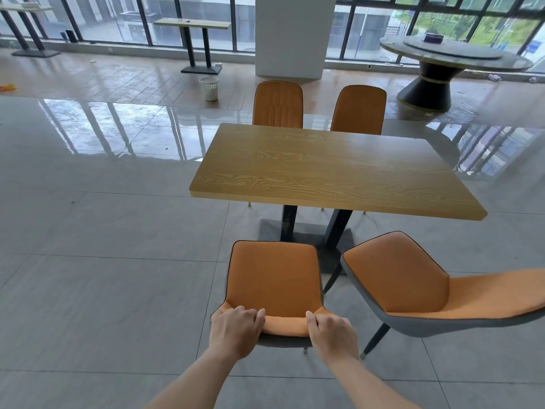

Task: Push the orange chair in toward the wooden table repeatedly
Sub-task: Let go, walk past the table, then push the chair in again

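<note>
An orange chair (274, 276) with a grey shell stands on the tiled floor just in front of me, its seat facing the wooden table (333, 169). A gap of floor separates the seat's front edge from the table's near edge. My left hand (236, 329) grips the top of the backrest at its left corner, fingers curled over the rim. On the right part of the same backrest top, my right hand (330, 332) holds the rim the same way. The chair's legs are mostly hidden under the seat.
A second orange chair (413, 287) stands angled at the right, close beside the first. Two more orange chairs (278, 104) (358, 109) are tucked at the table's far side. A white waste basket (209, 88), a white pillar (292, 36) and a round table (451, 54) stand farther back.
</note>
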The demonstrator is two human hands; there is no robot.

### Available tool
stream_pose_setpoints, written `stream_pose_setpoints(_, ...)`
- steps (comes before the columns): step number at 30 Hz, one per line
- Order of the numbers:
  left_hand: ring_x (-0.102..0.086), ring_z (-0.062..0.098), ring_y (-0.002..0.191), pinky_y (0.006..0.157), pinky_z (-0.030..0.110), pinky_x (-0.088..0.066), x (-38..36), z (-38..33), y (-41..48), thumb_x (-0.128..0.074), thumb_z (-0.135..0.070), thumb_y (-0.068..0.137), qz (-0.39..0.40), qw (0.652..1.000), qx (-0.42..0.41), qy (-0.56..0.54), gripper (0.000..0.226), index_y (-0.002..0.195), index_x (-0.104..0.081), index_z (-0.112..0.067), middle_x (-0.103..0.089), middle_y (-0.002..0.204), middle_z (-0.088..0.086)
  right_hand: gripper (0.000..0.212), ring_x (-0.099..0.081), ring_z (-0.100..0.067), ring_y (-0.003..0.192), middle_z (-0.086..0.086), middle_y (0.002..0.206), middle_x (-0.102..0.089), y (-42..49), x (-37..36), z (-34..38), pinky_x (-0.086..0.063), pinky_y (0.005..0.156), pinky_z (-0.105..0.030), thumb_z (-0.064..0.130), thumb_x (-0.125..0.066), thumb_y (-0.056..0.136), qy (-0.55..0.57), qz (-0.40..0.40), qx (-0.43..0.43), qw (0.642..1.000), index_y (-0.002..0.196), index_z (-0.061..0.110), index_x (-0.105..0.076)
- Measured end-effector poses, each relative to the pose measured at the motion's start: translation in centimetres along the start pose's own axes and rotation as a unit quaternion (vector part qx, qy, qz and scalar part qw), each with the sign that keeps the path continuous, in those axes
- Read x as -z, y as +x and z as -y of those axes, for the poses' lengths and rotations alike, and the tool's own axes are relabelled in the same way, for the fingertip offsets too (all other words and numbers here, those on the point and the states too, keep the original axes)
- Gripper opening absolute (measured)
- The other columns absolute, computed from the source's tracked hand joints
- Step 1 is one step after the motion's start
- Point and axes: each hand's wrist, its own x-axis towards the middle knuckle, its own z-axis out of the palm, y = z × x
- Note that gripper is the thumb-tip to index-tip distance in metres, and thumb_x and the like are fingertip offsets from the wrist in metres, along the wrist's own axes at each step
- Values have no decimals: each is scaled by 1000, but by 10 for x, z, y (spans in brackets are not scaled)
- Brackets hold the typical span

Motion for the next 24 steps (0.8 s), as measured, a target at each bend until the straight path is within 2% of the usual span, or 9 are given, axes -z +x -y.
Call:
stream_pose_setpoints(5,-58,15,72,76,37,-41,0,4,5,-15,-56,98,5,1000,6,-10,61,74,-62,-26,-57,74,-8,57,-63,-15,77,3,83,-74,0,3,4,-48,78,-27,49,-29,103,-5,6,7,1000,86,23,-76)
stream_pose_setpoints(12,-56,14,72,75,36,-40,-2,4,7,-18,-54,99,13,1000,11,-8,59,79,-66,-27,-56,75,-9,57,-63,-13,75,3,84,-74,5,3,4,-46,81,-27,49,-28,103,-5,10,14,1000,86,23,-75)
stream_pose_setpoints(24,-53,16,74,76,37,-37,3,8,9,-18,-49,100,37,999,8,-15,51,77,-58,-26,-55,77,-6,53,-64,-12,79,4,89,-73,7,5,9,-50,83,-29,49,-29,104,10,41,24,999,90,24,-73)
